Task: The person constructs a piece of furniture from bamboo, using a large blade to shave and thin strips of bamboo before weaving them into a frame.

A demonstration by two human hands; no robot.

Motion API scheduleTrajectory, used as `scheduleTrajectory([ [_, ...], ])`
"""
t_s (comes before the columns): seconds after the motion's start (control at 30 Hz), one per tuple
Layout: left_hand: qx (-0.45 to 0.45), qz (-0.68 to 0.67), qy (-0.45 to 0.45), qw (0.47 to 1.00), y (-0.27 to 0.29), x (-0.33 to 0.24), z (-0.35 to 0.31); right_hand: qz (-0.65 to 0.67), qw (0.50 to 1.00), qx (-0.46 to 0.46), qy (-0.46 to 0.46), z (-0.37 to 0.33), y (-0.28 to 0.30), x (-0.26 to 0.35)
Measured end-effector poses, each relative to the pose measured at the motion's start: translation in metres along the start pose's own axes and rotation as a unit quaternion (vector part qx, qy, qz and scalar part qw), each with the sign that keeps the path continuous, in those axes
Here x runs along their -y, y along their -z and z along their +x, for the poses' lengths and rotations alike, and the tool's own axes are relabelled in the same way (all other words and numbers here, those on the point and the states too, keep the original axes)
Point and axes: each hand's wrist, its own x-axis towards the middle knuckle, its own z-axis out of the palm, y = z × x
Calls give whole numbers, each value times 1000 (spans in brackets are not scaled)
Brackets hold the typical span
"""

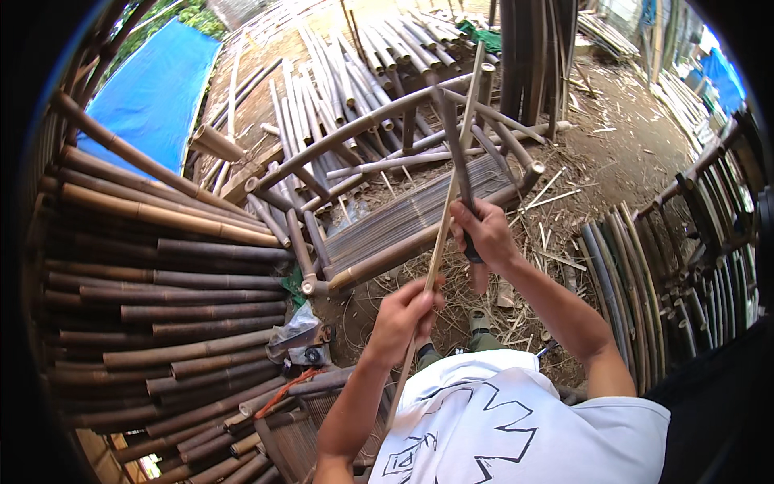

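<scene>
A long, thin bamboo strip slants up in front of me, its lower end beside my shirt and its upper end over the bench. My left hand is closed round the lower part of the strip. My right hand grips the dark handle of a long-bladed knife. The blade points up and away, close along the strip; I cannot tell whether its edge touches. Just beyond both hands stands a bamboo bench with a slatted seat and pole rails.
Dark bamboo poles are stacked at the left, with a blue tarp behind. Cut poles lie beyond the bench. Shavings litter the dirt floor. More poles and bamboo frames stand at the right. A plastic bag lies left of me.
</scene>
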Motion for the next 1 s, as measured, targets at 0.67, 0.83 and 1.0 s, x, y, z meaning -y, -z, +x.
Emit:
scheduleTrajectory([
  [0.67, -128, 87, -37, 987, 16, -12, -5, -449, 854, 80, 249, -55, -21, -2],
  [0.83, -120, 77, -36, 989, 17, -2, -6, -464, 845, 80, 253, -53, -19, -3],
  [1.0, -130, 132, -60, 981, 6, 7, -11, -486, 841, 32, 234, -43, -13, -9],
])
